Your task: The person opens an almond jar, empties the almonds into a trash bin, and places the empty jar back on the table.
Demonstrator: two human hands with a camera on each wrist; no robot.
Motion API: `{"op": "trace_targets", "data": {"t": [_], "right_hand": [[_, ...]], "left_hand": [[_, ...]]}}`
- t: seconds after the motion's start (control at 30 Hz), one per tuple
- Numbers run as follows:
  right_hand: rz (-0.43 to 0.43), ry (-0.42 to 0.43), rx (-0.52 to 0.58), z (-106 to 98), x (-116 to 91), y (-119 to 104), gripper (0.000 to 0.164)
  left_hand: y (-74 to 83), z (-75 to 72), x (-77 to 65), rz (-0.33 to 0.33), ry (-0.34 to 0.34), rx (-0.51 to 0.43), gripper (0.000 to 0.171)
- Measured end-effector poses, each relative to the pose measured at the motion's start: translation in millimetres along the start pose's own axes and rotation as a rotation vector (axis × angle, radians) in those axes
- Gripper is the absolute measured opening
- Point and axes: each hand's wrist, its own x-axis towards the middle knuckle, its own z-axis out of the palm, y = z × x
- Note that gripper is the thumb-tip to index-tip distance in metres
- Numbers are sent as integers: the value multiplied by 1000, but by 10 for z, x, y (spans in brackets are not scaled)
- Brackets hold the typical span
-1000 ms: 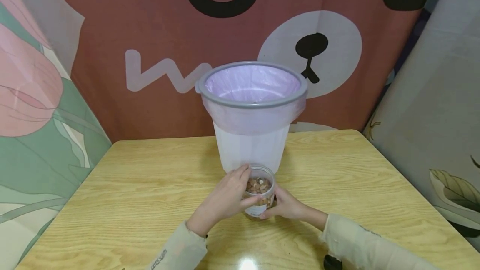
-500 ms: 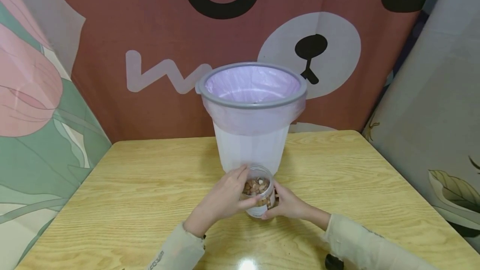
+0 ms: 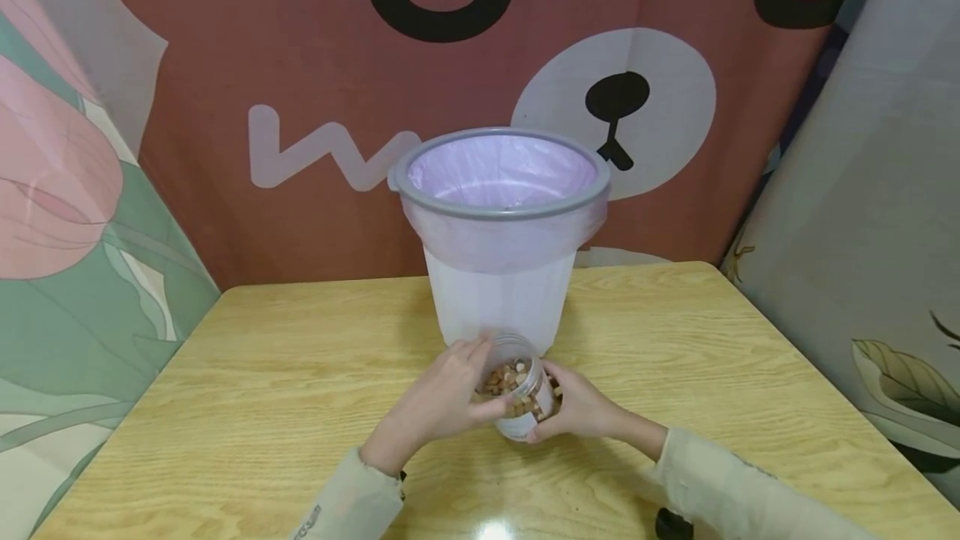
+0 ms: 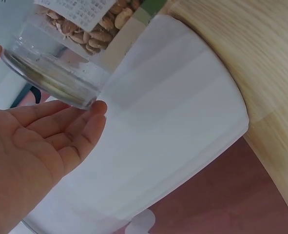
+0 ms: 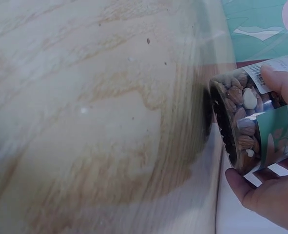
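A clear plastic jar of almonds, lidless, tilts to the left in front of a white bin. My left hand spans its mouth, thumb on the near side and fingers on the far side. In the left wrist view those fingertips touch the rim. My right hand grips the jar low on its right side. From the right wrist, the thumb lies on the label and a fingertip is near the base. Almonds show through the wall, with some pale nuts among them.
Behind the jar stands the white bin, with a grey rim and a pale purple liner folded over it. Both sit on a wood-grain table. Printed cloths hang at the back and on both sides.
The jar has tilted further, its mouth to the left and its base to the right. The nuts have slid left inside it. Both hands keep hold of it.
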Motion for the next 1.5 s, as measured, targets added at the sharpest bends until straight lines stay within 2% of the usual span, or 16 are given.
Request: {"op": "trace_targets", "data": {"t": [0.27, 0.6, 0.77, 0.9, 1.07, 1.2, 1.3, 1.5], "right_hand": [[34, 25, -43, -45, -3, -11, 88], [-46, 19, -52, 10, 4, 3, 85], [-37, -3, -27, 42, 0, -5, 86], [-30, -20, -48, 59, -5, -18, 94], [-19, -26, -21, 83, -11, -28, 97], [-18, -14, -33, 100, -9, -8, 97], [-17, 4, -41, 108, -12, 9, 98], [-43, 31, -24, 127, -26, 28, 98]], "left_hand": [[-18, -15, -10, -9, -26, -3, 75], [-64, -59, -23, -32, -53, -47, 78], [-81, -72, -39, -36, -54, -62, 80], [-88, -72, -53, -35, -50, -73, 80], [-99, -74, -65, -10, -34, -95, 79], [-113, -50, -48, 44, -9, -106, 74], [-115, -16, -11, 73, -4, -86, 70], [-72, 52, 106, 78, -27, -65, 71]]}}
